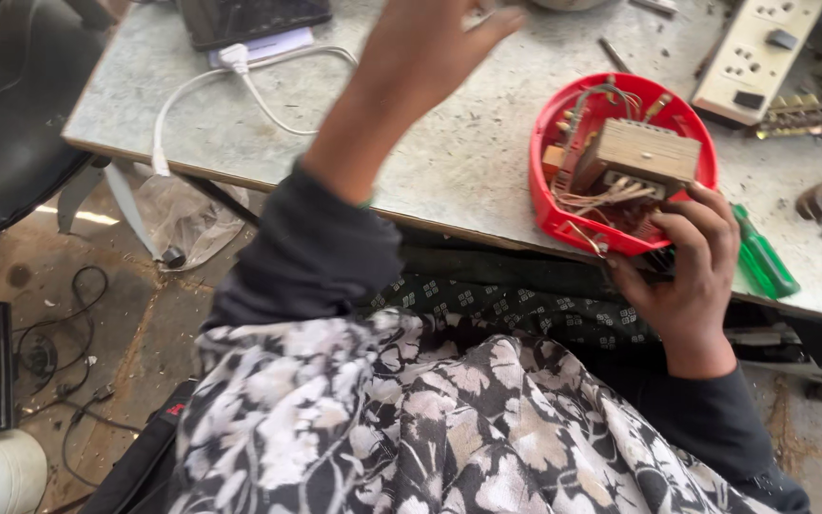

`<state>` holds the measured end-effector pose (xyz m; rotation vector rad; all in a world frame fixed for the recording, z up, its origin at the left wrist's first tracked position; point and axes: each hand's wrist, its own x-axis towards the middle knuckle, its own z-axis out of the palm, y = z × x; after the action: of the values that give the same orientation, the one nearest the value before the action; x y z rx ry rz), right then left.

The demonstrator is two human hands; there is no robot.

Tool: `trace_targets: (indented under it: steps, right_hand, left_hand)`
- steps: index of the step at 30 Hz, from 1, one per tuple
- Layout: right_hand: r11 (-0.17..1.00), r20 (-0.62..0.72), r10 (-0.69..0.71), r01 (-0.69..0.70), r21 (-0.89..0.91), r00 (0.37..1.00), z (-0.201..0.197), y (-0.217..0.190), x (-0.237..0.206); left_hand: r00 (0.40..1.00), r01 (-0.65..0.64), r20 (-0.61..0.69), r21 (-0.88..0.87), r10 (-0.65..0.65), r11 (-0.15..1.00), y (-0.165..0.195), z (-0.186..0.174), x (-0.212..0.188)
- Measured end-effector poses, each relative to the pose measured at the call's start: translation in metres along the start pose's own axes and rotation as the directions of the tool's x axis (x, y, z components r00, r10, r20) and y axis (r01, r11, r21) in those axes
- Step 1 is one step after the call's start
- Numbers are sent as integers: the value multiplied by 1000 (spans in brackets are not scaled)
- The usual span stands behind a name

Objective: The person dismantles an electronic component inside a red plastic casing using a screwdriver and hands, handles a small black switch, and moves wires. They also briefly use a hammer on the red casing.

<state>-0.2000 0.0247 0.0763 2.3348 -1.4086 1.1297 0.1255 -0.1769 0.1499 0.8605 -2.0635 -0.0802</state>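
My right hand (687, 257) grips the near rim of a red plastic casing (549, 205) that lies at the front edge of the worn grey table (449, 162). Inside the casing sits a boxy tan transformer (644, 152) with a tangle of pale wires. My left hand (425, 48) is raised above the table with the fingers loosely apart and nothing visible in it. A dark sleeve covers each forearm, and a black and white flowered cloth lies over my lap.
A green-handled screwdriver (763, 262) lies just right of the casing. A white socket strip (758, 52) sits at the back right, a white cable (240, 81) and a dark device at the back left. A black chair (7, 105) and loose cables are on the floor to the left.
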Motion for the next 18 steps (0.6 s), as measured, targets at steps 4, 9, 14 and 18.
trace_targets:
  steps: [4,9,14,18]
  right_hand:
    - [999,23,-11,10,46,1000,-4,-1,3]
    - [997,57,16,-20,70,998,-9,-8,6]
    - [994,62,45,-51,96,997,-9,-17,10]
    - [989,63,77,-84,118,995,-10,-22,12]
  left_hand:
    - [923,284,220,163,-315,945,-9,-31,-64]
    - [829,452,211,295,-518,842,-21,-20,-108]
    - [921,326,167,167,-353,930,-16,10,-71]
    - [989,-136,-79,-129,127,982,37,28,-36]
